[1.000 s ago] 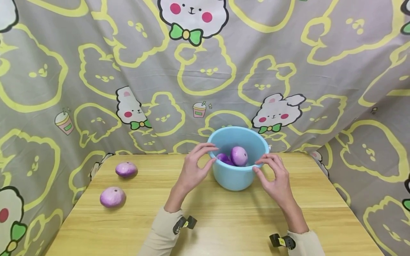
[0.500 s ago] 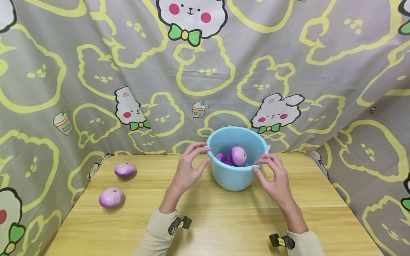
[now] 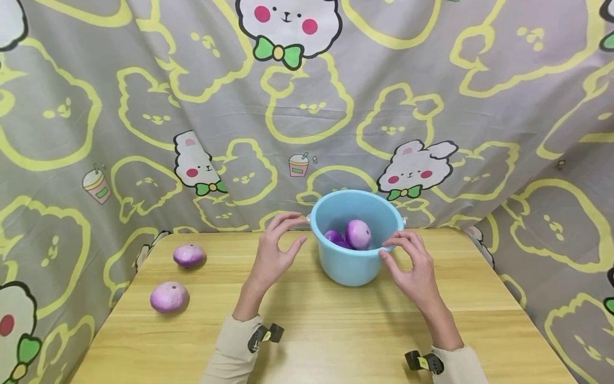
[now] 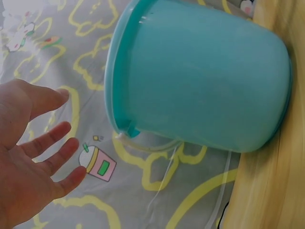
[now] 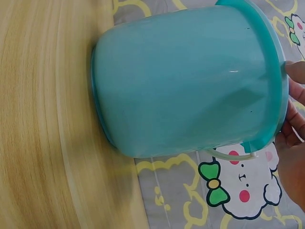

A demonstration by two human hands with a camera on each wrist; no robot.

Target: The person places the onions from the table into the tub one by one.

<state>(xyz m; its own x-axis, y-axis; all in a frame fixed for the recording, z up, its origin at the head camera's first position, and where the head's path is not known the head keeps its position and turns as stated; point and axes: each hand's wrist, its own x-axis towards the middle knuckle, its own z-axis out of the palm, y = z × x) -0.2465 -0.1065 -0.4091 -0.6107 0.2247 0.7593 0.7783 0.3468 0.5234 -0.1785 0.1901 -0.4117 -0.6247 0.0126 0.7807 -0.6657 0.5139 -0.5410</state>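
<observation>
**Blue bucket at far edge of desk, purple pieces within, right hand at rim**

Light-blue bucket (image 3: 350, 269): upright on the wooden desk (image 3: 307, 341), close to the far edge, right of its middle. Pale handle (image 5: 224, 155) hanging at the back.

Contents visible: one round, pale-purple piece (image 3: 357, 234), onion-like, resting against darker purple contents (image 3: 333, 236); exact count below unclear.

Right hand (image 3: 414, 272): rim of bucket pinched at near right, thumb outside, fingertips over the lip.

Left hand (image 3: 273, 253): just beside the bucket's left side, thumb and fingers well parted, nothing held.

Loose on desk, two: upper purple piece (image 3: 189, 256), near far left corner; lower purple piece (image 3: 169, 297), nearer the front, beside left edge, well apart from bucket.

Also listed: beige sleeves (image 3: 235, 341), black wrist cameras (image 3: 434, 364), grey patterned curtain (image 3: 307, 122) behind far edge.
</observation>
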